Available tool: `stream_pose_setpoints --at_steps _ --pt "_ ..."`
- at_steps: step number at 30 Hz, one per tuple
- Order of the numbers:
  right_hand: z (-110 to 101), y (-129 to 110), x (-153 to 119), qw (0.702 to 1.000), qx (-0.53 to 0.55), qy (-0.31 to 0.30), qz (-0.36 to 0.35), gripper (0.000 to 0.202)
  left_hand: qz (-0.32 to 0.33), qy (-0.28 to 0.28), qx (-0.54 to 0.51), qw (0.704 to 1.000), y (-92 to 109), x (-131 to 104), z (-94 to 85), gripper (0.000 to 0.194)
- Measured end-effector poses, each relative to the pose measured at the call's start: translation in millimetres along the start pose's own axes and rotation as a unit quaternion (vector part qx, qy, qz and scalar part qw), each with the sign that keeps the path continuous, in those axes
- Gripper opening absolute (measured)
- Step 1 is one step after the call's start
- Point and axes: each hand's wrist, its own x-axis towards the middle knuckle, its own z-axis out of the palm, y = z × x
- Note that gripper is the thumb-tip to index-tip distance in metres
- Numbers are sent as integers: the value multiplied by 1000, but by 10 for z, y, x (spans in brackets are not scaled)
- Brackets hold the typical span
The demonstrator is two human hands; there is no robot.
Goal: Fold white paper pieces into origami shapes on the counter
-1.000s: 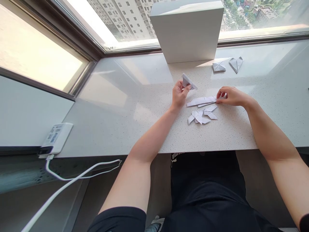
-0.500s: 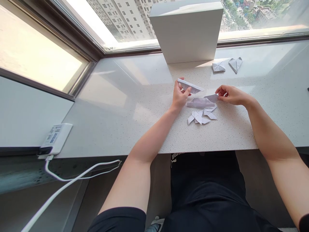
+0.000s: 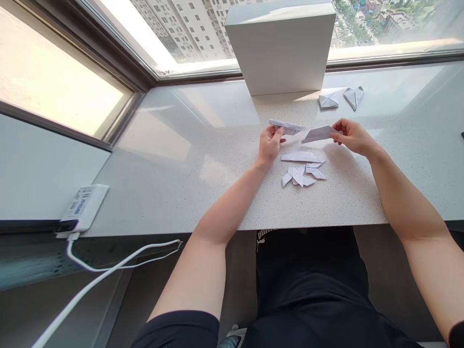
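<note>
Between its thumb and fingers, my left hand grips a folded white paper boat-shaped piece above the counter. My right hand pinches the right end of a flat, greyish folded paper, whose left tip comes close to the piece on the left. Below them a long folded paper strip lies on the counter. Just nearer to me are a star-like folded paper and another pointed folded paper, close together.
A large white box stands against the window. Right of it lie a square folded paper and a heart-shaped one. A white power adapter with a cable is at the counter's left edge.
My right hand has lifted the greyish folded paper up and away from the strip on the counter. The piece in my left hand has tilted to lie more level.
</note>
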Motion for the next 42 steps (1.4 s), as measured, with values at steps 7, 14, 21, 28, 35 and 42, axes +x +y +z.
stream_pose_setpoints --at_steps 7,14,21,28,35,42 --pt "22 81 84 994 72 70 -42 41 3 1 8 1000 -10 7 15 25" --pt "177 79 135 985 112 123 -46 49 19 -11 1 1000 -68 3 23 28" --pt "274 -8 79 988 39 128 -73 59 27 -23 12 999 -14 -74 42 29" --pt "434 -96 -31 981 2 142 -129 55 31 -19 28 999 -9 -87 59 26" --pt "491 -23 -34 992 -64 23 -106 33 33 -14 25 999 -61 -57 39 27" --pt "461 1 -15 993 -69 36 -88 38 38 -12 21 999 -93 -23 21 32"
